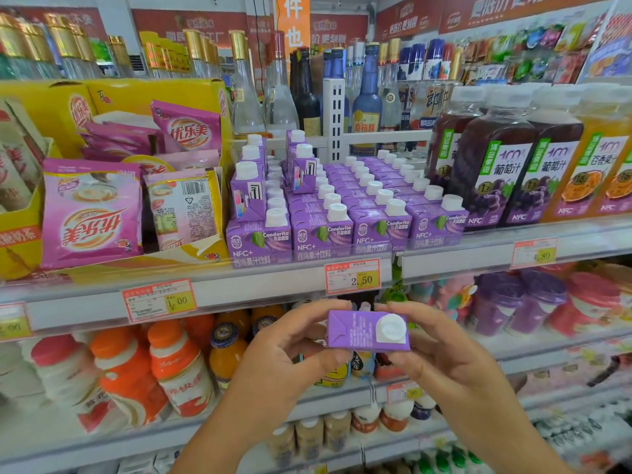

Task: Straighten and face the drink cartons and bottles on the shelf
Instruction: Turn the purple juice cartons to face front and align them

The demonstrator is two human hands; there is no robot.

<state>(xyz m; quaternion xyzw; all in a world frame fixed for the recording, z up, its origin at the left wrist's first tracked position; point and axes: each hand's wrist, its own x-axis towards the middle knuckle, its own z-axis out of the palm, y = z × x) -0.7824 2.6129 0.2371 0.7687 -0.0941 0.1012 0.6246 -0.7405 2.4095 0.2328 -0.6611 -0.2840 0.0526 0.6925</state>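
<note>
Both hands, left hand [290,340] and right hand [441,340], pinched one purple carton [359,331] by its ends, long axis 9-to-3, cap up, below the carton rows [345,213] at 12.

The drink carton [355,333] nearest the camera is coated paperboard, matt purple with crisp folded seams. Its screw cap [391,328] is white plastic. The shelved cartons [321,234] are the same purple board with a faint sheen and the same white plastic caps. The grape juice bottles [492,165] are clear, smooth plastic with glossy printed labels. The pink sachets [90,213] are shiny, slightly crinkled plastic film, and the yellow display box [44,104] around them is smooth printed cardboard. The liquor bottles [247,97] behind are clear glass, some with gold foil tops [237,42]. The shelf edge [239,292] has a glossy clear plastic strip over paper price tags [352,277]. The white upright [333,111] looks like painted, slotted metal.
</note>
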